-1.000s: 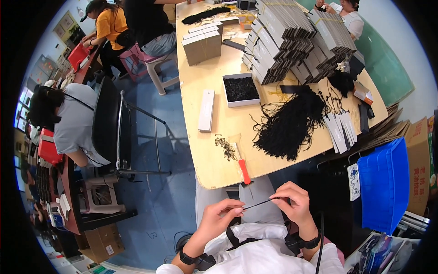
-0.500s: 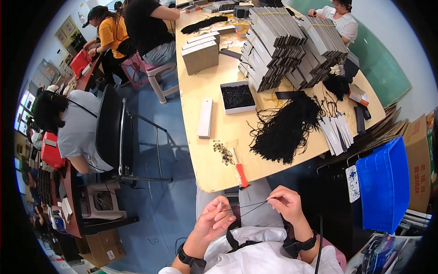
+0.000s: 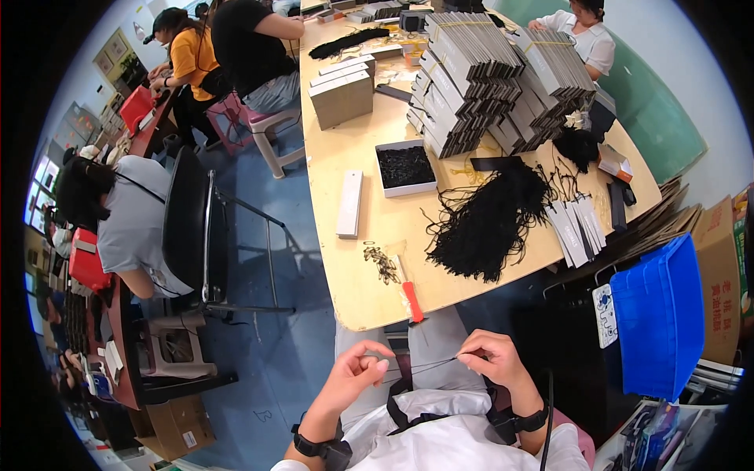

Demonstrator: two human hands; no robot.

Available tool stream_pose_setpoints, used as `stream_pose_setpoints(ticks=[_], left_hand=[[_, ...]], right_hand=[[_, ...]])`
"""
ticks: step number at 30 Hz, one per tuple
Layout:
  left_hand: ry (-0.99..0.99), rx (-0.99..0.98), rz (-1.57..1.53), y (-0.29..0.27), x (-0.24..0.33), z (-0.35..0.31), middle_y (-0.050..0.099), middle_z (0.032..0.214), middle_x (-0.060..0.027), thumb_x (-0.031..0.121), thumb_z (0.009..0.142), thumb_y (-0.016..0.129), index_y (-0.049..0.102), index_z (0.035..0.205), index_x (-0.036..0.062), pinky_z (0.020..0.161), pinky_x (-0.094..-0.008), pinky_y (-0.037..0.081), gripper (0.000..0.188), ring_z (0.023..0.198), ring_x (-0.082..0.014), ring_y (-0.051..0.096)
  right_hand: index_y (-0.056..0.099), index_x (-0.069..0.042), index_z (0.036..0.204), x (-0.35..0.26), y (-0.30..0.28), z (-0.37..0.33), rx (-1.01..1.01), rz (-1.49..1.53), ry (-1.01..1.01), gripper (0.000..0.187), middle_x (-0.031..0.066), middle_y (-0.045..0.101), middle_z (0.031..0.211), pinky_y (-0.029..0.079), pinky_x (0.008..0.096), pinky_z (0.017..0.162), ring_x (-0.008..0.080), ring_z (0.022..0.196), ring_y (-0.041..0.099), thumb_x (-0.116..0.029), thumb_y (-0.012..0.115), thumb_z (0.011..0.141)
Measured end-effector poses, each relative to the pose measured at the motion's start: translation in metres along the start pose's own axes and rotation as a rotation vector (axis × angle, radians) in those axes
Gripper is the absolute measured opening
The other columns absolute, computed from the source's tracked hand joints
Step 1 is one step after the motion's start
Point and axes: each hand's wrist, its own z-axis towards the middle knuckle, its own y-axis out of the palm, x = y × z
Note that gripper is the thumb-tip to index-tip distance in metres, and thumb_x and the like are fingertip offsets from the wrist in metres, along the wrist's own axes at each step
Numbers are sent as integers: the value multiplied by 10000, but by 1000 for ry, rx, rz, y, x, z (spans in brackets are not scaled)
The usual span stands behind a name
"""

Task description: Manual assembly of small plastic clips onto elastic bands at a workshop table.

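Head view: both hands sit low over the lap, below the table edge. The left hand is curled nearly closed, fingertips pinching one end of a thin black cord. The right hand pinches the other end — fingers tight together, the cord stretched between the two. On the table just above lie a red-handled cutter, small metal bits and a heap of black cords.

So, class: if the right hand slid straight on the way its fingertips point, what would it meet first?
The right hand points along the thin black cord toward the left hand; it would probably meet those fingers first, though depth is unclear.
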Motion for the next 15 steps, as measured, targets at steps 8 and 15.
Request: stream_pose_setpoints(ticks=[8, 15], left_hand=[[116, -8, -671, 4, -2, 3, 325, 561, 87, 75, 927, 568, 521, 1084, 64, 487, -206, 239, 164, 445, -18, 215], [194, -26, -649, 12, -19, 14, 346, 593, 80, 98, 939, 559, 524, 1085, 48, 510, -214, 298, 159, 466, -18, 271]], right_hand=[[661, 57, 822, -12, 1, 2, 45, -70, -145, 79, 99, 621, 786, 443, 200, 487, 98, 609, 568, 69, 684, 747], [653, 45, 836, -2, -4, -9, 130, 78, -15, 57, 92, 618, 801, 479, 199, 522, 106, 626, 578, 63, 665, 784]])
